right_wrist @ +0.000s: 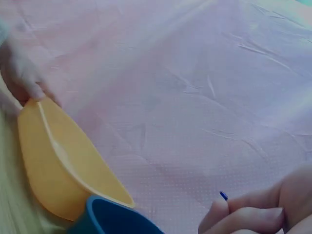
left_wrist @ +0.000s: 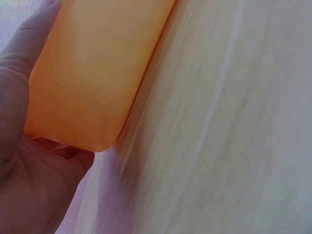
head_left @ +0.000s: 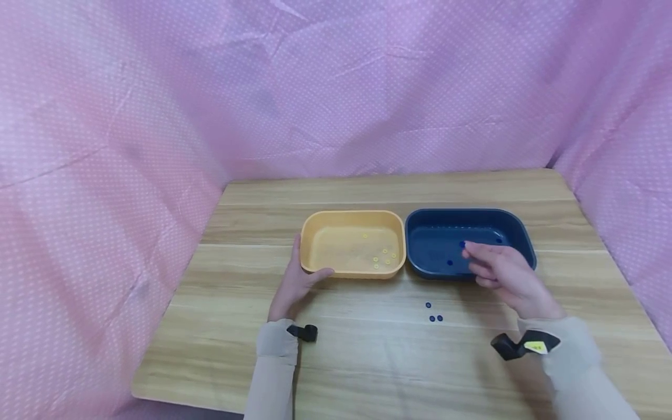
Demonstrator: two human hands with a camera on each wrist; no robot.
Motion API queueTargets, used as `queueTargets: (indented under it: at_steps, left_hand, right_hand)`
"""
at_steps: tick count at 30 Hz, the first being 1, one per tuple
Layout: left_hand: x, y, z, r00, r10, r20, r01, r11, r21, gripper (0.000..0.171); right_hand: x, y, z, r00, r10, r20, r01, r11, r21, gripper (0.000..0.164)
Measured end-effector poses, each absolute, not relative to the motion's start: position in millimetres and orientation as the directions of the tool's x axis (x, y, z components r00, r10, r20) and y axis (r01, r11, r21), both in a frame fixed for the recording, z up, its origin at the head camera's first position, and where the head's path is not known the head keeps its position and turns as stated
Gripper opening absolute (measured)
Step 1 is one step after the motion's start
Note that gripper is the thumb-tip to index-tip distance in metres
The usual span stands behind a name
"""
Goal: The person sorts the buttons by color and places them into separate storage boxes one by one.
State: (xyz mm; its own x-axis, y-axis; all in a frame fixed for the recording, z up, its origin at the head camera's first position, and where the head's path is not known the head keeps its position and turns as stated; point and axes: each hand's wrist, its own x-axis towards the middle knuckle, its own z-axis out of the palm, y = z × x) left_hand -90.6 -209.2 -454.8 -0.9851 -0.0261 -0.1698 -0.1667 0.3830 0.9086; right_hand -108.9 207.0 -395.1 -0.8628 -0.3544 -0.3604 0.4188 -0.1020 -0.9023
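Observation:
My left hand (head_left: 298, 283) grips the left end of a yellow tray (head_left: 353, 274), thumb along its near wall and fingers round the side. In the left wrist view the tray's outer wall (left_wrist: 97, 73) fills the space by the thumb. Several small yellow rings (head_left: 375, 259) lie inside it. Over a dark blue tray (head_left: 430, 272), my right hand (head_left: 504, 274) pinches a small blue piece (right_wrist: 223, 195) between thumb and forefinger. Two small blue pieces, one of them a blue piece (head_left: 450, 262) near the front, lie on that tray's floor.
Three small blue rings (head_left: 432, 318) lie on the wooden table (head_left: 367, 361) in front of the trays. Both trays stand side by side, their ends nearly touching. A pink dotted cloth (head_left: 336, 105) hangs behind the table and at both sides.

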Motion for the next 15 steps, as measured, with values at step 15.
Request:
queueTargets:
  at_steps: [15]
  left_hand:
    - [-97.7, -219.2, -486.1, -0.993, -0.053, -0.109, -0.121, 0.389, 0.913, 0.131]
  right_hand:
    - [-113.0, 218.3, -405.7, -0.967, -0.032, -0.254, 0.255, -0.014, -0.967, 0.034]
